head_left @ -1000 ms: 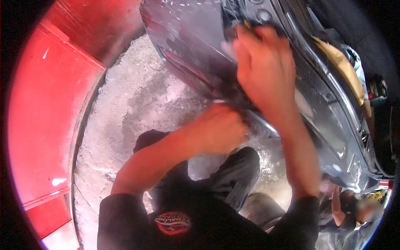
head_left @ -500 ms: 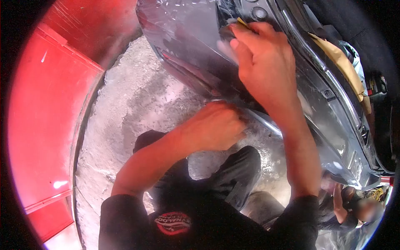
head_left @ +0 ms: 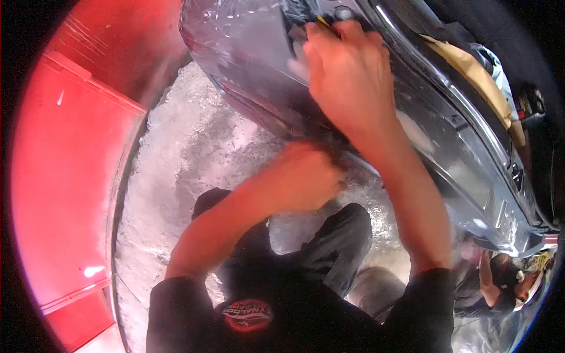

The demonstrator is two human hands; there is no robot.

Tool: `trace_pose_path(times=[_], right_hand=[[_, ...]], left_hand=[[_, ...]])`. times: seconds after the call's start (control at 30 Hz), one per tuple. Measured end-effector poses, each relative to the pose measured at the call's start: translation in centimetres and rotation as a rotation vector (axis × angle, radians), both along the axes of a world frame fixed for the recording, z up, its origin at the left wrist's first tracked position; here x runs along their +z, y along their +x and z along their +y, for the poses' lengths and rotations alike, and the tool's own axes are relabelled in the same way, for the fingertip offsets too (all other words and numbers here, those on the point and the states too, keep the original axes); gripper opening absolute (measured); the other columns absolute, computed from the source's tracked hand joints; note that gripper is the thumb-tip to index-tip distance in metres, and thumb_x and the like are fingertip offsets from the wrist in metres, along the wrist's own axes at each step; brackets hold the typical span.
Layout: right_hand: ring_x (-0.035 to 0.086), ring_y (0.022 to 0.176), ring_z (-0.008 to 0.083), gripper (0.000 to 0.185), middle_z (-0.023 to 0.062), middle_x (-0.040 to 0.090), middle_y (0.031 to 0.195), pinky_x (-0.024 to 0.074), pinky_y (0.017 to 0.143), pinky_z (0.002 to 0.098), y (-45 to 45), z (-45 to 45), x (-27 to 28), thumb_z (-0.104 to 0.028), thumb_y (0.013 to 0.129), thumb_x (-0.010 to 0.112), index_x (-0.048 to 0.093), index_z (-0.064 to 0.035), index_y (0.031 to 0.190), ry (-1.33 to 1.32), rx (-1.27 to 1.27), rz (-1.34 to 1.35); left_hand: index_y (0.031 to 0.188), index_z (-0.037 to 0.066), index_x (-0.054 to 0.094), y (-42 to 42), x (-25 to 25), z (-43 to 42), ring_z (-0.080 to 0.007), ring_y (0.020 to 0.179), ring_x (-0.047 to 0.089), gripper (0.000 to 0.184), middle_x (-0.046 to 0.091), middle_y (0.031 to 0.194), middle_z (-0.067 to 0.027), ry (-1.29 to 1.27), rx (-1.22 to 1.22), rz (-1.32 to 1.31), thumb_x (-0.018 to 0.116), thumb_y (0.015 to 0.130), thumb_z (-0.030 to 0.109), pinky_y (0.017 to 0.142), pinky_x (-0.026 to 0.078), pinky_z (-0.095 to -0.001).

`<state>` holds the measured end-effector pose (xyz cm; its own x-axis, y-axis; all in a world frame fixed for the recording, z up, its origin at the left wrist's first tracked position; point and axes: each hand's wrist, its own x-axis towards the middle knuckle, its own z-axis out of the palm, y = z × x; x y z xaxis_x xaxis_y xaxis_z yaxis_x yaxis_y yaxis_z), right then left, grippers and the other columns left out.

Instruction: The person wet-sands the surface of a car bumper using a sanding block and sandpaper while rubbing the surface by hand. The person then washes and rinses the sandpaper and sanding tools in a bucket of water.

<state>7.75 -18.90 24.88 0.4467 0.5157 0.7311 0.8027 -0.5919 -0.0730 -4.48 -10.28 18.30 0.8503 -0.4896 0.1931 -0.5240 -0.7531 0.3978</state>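
Note:
The grey car body panel (head_left: 253, 70) spans the upper middle, glossy and reflective. My right hand (head_left: 350, 67) is against it near a dark recess and a round fitting (head_left: 344, 13). Its fingers are bent around a thin yellow piece (head_left: 322, 21) that looks like sandpaper; most of it is hidden by the hand. My left hand (head_left: 306, 176) is lower, by the panel's bottom edge, curled and smeared by motion. Anything within its fingers is hidden from view.
A red panel (head_left: 70, 165) stands at the left. Rough pale floor (head_left: 170, 153) lies below the car. Tan paper (head_left: 471, 73) lies along the car's opening at right. Another person (head_left: 494, 288) works at the lower right, beside shiny sheeting.
In the view, the car panel and my right hand have shifted left and slightly up. My left hand stays near the bottom edge, more blurred now.

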Motion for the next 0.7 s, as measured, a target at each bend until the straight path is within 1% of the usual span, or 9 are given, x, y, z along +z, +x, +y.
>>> trace_pose_path(times=[0.03, 0.13, 0.17, 0.27, 0.3, 0.43, 0.53, 0.67, 0.7], right_hand=[[0.068, 0.087, 0.0419, 0.016, 0.0193, 0.069, 0.094, 0.0554, 0.075, 0.053, 0.2, 0.0, 0.2, -0.02, 0.09, 0.068, 0.074, -0.0073, 0.096, 0.037, 0.007, -0.019], [0.07, 0.086, 0.0367, 0.026, 0.0171, 0.072, 0.101, 0.0557, 0.076, 0.0457, -0.3, -2.5, 1.1, -0.014, 0.092, 0.071, 0.076, -0.0037, 0.115, 0.093, 0.078, 0.176], [0.074, 0.087, 0.0282, 0.025, 0.0163, 0.073, 0.104, 0.0569, 0.077, 0.0375, -0.8, -3.8, 1.7, -0.014, 0.094, 0.072, 0.075, -0.0022, 0.116, 0.161, 0.093, 0.222], [0.071, 0.089, 0.0391, 0.023, 0.0192, 0.072, 0.101, 0.0566, 0.081, 0.0463, -0.8, -7.2, 2.0, -0.016, 0.091, 0.073, 0.076, -0.0052, 0.111, 0.326, 0.163, 0.162], [0.071, 0.09, 0.0391, 0.025, 0.019, 0.073, 0.103, 0.0563, 0.082, 0.0457, -0.9, -8.1, 2.1, -0.015, 0.091, 0.073, 0.076, -0.0053, 0.113, 0.311, 0.149, 0.178], [0.07, 0.096, 0.0385, 0.028, 0.0181, 0.073, 0.109, 0.0556, 0.086, 0.0435, -3.1, -10.0, 1.7, -0.013, 0.09, 0.074, 0.076, -0.0055, 0.118, 0.259, 0.123, 0.262], [0.069, 0.099, 0.0374, 0.03, 0.0173, 0.073, 0.113, 0.0554, 0.088, 0.0427, -3.6, -10.7, 1.2, -0.011, 0.089, 0.076, 0.076, -0.0066, 0.119, 0.222, 0.114, 0.245], [0.07, 0.1, 0.0351, 0.032, 0.0161, 0.073, 0.114, 0.0553, 0.089, 0.0417, -3.9, -11.7, 1.2, -0.01, 0.088, 0.077, 0.076, -0.0075, 0.12, 0.227, 0.107, 0.226], [0.07, 0.1, 0.0345, 0.033, 0.0158, 0.073, 0.115, 0.0552, 0.089, 0.0415, -4.0, -12.1, 1.1, -0.01, 0.088, 0.077, 0.076, -0.0078, 0.121, 0.232, 0.1, 0.224]], left_hand=[[0.095, 0.006, 0.074, -0.2, 1.0, 0.4, -0.0374, 0.093, 0.07, 0.026, 0.072, 0.095, -0.0163, 0.057, 0.022, 0.025, 0.077, 0.083, 0.028, 0.084, 0.056, -0.0479], [0.094, 0.007, 0.075, -1.1, 3.1, 1.7, -0.0353, 0.09, 0.07, 0.024, 0.071, 0.094, -0.0123, -0.094, 0.121, -0.218, 0.079, 0.083, 0.029, 0.083, 0.056, -0.0464], [0.103, 0.007, 0.075, -1.4, 3.6, 2.1, -0.0347, 0.102, 0.069, 0.031, 0.071, 0.107, -0.0134, -0.151, 0.193, -0.324, 0.081, 0.084, 0.032, 0.093, 0.054, -0.0475], [0.125, 0.005, 0.07, -0.1, 5.8, 2.6, -0.0347, 0.127, 0.061, 0.051, 0.066, 0.132, -0.0175, -0.047, 0.207, -0.649, 0.078, 0.088, 0.039, 0.109, 0.046, -0.0503], [0.142, 0.005, 0.059, 0.2, 6.0, 2.4, -0.033, 0.145, 0.048, 0.07, 0.054, 0.151, -0.0178, 0.06, 0.198, -0.522, 0.075, 0.088, 0.046, 0.121, 0.034, -0.0519], [0.146, 0.005, 0.057, 4.2, 4.6, 5.7, -0.0315, 0.148, 0.045, 0.076, 0.052, 0.155, -0.0147, 0.234, 0.091, -0.551, 0.074, 0.086, 0.05, 0.126, 0.028, -0.0524], [0.147, 0.007, 0.056, 4.7, 6.5, 9.0, -0.0289, 0.149, 0.044, 0.076, 0.05, 0.158, -0.0124, 0.497, 0.094, -0.644, 0.074, 0.086, 0.048, 0.127, 0.027, -0.0514], [0.148, 0.008, 0.056, 4.8, 8.6, 10.2, -0.0255, 0.152, 0.04, 0.076, 0.05, 0.158, -0.0105, 0.617, 0.193, -0.703, 0.074, 0.085, 0.048, 0.127, 0.027, -0.0508], [0.148, 0.006, 0.056, 4.9, 7.8, 10.0, -0.0277, 0.153, 0.038, 0.078, 0.051, 0.157, -0.0115, 0.606, 0.211, -0.742, 0.072, 0.087, 0.051, 0.127, 0.027, -0.0512]])
